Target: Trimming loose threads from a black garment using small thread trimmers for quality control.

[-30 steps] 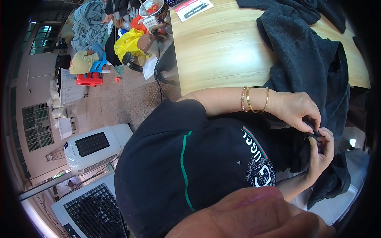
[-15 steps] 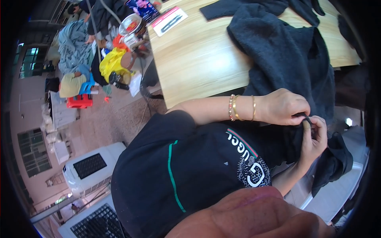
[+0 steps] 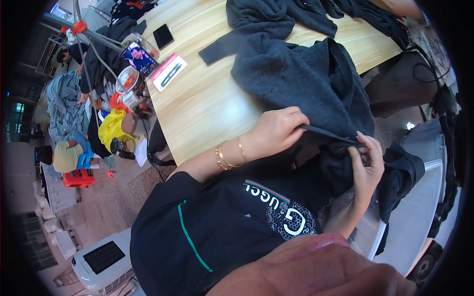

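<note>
My left hand (image 3: pixel 282 129), with bracelets at its wrist, is closed in a pinch on one end of a narrow black strip (image 3: pixel 326 133). The strip runs taut to my right hand (image 3: pixel 368 163), whose thumb and fingers pinch it against dark knitted cloth. That cloth seems to belong to the black garment (image 3: pixel 296 74), which lies in folds over the table's near edge and hangs down in front of me. Whether the strip is sewn to the garment is hidden by my right fingers.
On the wooden table (image 3: pixel 197 93) lie a dark phone (image 3: pixel 163 36), a flat red-and-white package (image 3: pixel 169 72) and more dark garments. A lit screen stands at its left edge. White bins (image 3: pixel 419 212) with dark cloth stand at right. Another person's arm (image 3: pixel 402 7) shows at far right.
My left hand has moved left, away from my right hand, drawing the strip out straight between them. The view has shifted, showing more of the table's far side.
</note>
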Available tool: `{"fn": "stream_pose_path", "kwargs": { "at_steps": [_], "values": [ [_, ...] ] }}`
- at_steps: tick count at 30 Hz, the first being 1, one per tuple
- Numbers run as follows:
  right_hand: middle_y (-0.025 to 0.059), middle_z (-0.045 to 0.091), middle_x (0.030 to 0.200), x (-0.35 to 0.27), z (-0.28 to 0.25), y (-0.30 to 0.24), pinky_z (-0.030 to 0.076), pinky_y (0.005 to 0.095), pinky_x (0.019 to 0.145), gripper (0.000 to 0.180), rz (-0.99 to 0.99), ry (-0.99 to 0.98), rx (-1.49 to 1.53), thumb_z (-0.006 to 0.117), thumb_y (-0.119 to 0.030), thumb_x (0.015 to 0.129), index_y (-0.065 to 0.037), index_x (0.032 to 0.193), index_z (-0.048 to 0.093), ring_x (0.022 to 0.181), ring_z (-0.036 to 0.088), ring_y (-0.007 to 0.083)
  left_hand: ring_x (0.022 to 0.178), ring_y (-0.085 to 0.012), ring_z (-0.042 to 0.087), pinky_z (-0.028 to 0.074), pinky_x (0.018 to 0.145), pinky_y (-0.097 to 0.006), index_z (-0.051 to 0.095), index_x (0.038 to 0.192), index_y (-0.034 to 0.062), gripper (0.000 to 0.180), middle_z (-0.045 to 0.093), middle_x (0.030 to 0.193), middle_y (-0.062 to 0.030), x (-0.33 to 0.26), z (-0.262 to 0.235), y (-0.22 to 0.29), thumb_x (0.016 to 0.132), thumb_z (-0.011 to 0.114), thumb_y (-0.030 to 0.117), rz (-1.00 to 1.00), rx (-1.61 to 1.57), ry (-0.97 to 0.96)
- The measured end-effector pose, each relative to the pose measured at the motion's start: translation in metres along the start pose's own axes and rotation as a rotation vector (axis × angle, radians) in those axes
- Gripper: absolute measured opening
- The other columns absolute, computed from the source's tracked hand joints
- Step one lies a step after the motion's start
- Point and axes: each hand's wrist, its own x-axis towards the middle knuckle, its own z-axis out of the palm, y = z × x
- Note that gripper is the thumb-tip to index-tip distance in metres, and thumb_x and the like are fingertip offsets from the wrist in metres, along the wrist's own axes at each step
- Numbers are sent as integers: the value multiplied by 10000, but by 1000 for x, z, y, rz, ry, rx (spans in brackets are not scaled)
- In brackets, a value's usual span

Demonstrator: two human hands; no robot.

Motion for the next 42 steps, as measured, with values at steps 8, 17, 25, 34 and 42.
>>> {"fn": "stream_pose_path", "kwargs": {
  "at_steps": [8, 17, 25, 34, 42],
  "values": [
    [123, 604, 975, -46, 4, 16, 488, 307, 717, 276, -54, -370, -17, 689, 68, 716, 39, 986, 637, 799, 602, 204, 850, -78, 580, 478, 781, -245, 648, 989, -22, 146, 647, 894, -44, 10, -33, 8, 887, 623, 79, -289, -884, -98],
    [-9, 621, 875, -52, -45, 35, 439, 197, 720, 70, 398, -30, 432, 615, -2, 911, 14, 979, 618, 792, 572, 64, 739, -134, 615, 473, 646, -273, 690, 883, -19, 214, 660, 813, -79, 26, -49, -3, 833, 761, 176, -112, -95, -216],
    [64, 629, 898, -49, -64, 58, 464, 275, 763, 193, 183, -560, 190, 766, -23, 729, 32, 892, 676, 873, 598, 149, 697, -143, 543, 435, 629, -288, 644, 832, -35, 225, 597, 774, -72, -17, -53, -38, 891, 696, 175, -327, -217, -317],
    [26, 673, 990, -63, -68, 56, 486, 226, 797, 150, 445, -321, 315, 635, -2, 897, 29, 1041, 662, 908, 614, 85, 1021, -135, 622, 473, 933, -279, 627, 1094, 15, 165, 655, 1111, -33, -5, -72, -17, 959, 611, 109, -509, -1331, -98],
    [66, 677, 1054, -22, -69, 9, 500, 259, 867, 260, -48, 323, 135, 679, 71, 846, 7, 1096, 646, 950, 650, 135, 1033, -158, 638, 488, 965, -291, 574, 1161, -22, 239, 656, 1116, -102, 56, -96, 9, 932, 616, 30, -94, -1244, 81]
  ]
}}
